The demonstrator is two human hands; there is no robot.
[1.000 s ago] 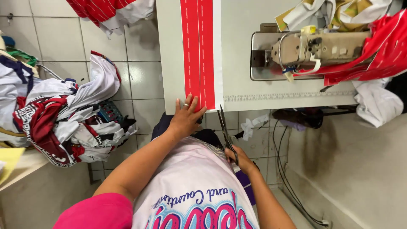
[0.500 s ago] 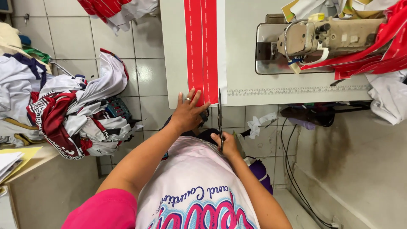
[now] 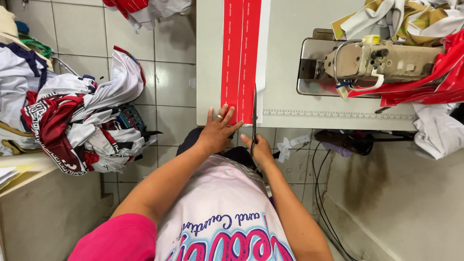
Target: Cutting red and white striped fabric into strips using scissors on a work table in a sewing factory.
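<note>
- The left hand (image 3: 216,131) lies flat on the near end of the long red fabric strip with white edging (image 3: 240,58), fingers spread and pressing down; it grasps nothing, and a ring shows on one finger.
- The red strip runs away from those fingertips straight up the pale grey sewing table (image 3: 285,63), its near end right under the left palm at the table's front edge.
- The right hand (image 3: 260,149) is curled closed around the handles of a pair of dark metal scissors (image 3: 253,118), just beside the left hand and a little nearer the body, off the table edge.
- The scissor blades point away from the right fingers and lie along the right border of the red strip, where red meets the white edging; how far the blades are parted cannot be told.
- A printed ruler scale (image 3: 338,114) runs along the table's front edge, to the right of the scissor blades.
- Well beyond and to the right of the right fingers sits a beige industrial sewing machine (image 3: 382,60), with red and white cloth (image 3: 435,77) heaped around it.
- Far to the left of the left fingers, on the tiled floor (image 3: 169,92), lies a pile of white, maroon and patterned garments (image 3: 72,121).
</note>
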